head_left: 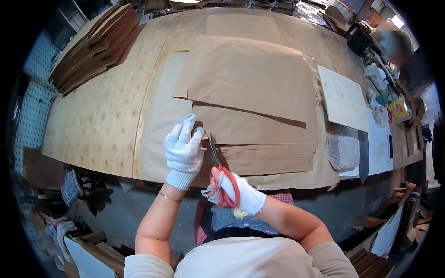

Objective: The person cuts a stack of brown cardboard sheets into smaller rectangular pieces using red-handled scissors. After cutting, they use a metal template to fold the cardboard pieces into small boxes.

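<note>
Holding red-handled scissors (232, 177), the right hand's grip (245, 192) (white-gloved) is closed.

Left hand (184, 150), gloved, at nine o'clock, beside brown paper sheets (252, 69) on bench (92, 111). Gloved right hand (249, 195), five o'clock, grips scissors (214, 157) (red handles), blades toward eleven. Cardboard stack (95, 46): ten o'clock.

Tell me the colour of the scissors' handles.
The scissors' handles are red, best seen in the head view.
</note>
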Motion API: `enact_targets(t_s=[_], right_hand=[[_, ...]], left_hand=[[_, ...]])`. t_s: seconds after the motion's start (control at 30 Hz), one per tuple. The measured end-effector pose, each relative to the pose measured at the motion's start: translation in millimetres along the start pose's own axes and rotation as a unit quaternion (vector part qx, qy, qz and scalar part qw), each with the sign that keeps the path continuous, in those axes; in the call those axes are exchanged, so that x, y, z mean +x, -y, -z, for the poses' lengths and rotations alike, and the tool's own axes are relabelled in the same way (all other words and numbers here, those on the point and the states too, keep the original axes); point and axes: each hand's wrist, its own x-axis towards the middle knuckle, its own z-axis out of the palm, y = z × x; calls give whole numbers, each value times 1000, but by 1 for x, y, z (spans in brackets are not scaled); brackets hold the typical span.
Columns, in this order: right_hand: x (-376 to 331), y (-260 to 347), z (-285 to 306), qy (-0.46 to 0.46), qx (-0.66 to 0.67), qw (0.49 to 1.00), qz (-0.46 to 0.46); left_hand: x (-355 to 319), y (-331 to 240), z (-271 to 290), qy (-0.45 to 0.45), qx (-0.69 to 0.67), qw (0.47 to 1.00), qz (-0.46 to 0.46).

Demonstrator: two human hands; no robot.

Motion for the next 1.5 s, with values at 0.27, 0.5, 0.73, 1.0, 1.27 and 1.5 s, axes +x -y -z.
enact_targets(t_s=[0.27,0.5,0.73,1.0,1.27,1.5], right_hand=[[-89,26,53,61,-235,960,136],[-104,13,70,17,30,991,127],[-78,12,72,-93,-28,989,112],[-88,-17,138,-205,-203,951,112],[-109,15,172,-265,-57,950,153],[-110,12,150,-193,5,968,157]], left_hand=[[152,25,25,-122,-588,765,231],[160,57,-13,-124,-177,976,17],[46,-57,-14,249,-77,963,-70],[33,-63,-38,218,-35,975,-34],[36,-67,-31,200,-36,978,-51],[4,-36,-25,71,91,983,143]])
